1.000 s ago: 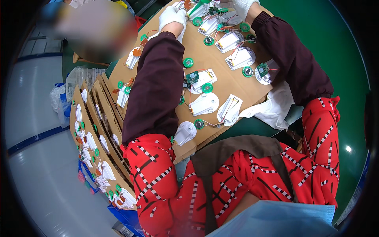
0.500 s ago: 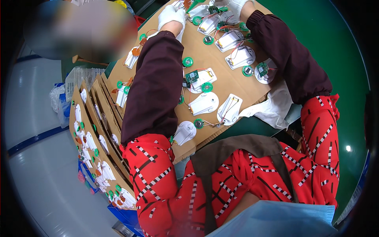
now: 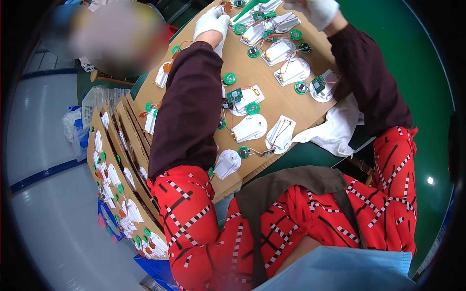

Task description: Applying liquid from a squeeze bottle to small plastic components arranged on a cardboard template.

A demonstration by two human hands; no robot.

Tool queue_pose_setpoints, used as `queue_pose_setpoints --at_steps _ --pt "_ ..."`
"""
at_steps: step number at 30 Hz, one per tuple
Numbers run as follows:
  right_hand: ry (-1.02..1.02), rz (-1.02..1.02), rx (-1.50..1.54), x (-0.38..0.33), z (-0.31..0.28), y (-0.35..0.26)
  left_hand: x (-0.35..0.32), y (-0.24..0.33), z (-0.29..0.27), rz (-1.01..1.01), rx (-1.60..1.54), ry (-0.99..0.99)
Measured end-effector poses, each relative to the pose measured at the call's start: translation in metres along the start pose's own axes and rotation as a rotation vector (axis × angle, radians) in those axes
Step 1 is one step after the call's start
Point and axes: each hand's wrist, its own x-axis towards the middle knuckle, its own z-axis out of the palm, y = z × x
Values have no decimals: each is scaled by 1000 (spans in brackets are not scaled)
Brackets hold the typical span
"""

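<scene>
My left hand [image 3: 212,24], in a white glove, is at the far edge of a brown cardboard sheet [image 3: 286,104]. Its fingers are closed beside a small orange-brown piece [image 3: 225,7]; whatever they grip is hidden. Farther right, my gloved right hand [image 3: 318,12] is raised above the sheet's far edge. Its fingers look bent together, partly cut off by the picture's top, and their contents do not show. Between the hands lie white plastic housings [image 3: 279,52] with thin wires, green circuit boards [image 3: 258,16] and round green-rimmed parts [image 3: 240,29]. A narrow green strip [image 3: 245,10] slants beside my left fingers.
More white housings [image 3: 249,127] lie nearer me. A white cloth [image 3: 335,126] hangs at the sheet's right corner. At left, several cardboard sheets [image 3: 121,145] carrying similar parts stand tilted beside a clear plastic crate [image 3: 99,99]. Another person [image 3: 116,39] is at the upper left.
My right hand has moved right and away from the housings, uncovering several of them. My left hand stays nearly in place. The view has shifted slightly.
</scene>
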Motion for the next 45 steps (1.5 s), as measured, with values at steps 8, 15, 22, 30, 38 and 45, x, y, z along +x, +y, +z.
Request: queue_pose_setpoints --at_steps 8,15,22,30,38,45 --pt "8 -132 -7 -22 -42 -71 -8 24 -57 229 451 168" --pt "23 -57 57 0 -26 -54 29 20 -40 39 636 -88" --pt "20 75 102 25 -6 -40 39 22 -24 42 732 -65" --pt "65 82 -32 52 27 -14 22 20 -40 -64 510 70" --pt "45 -124 -87 79 51 36 49 -40 -31 -167 176 113" --pt "52 -24 -244 89 33 55 45 -11 -35 -344 -399 -49"
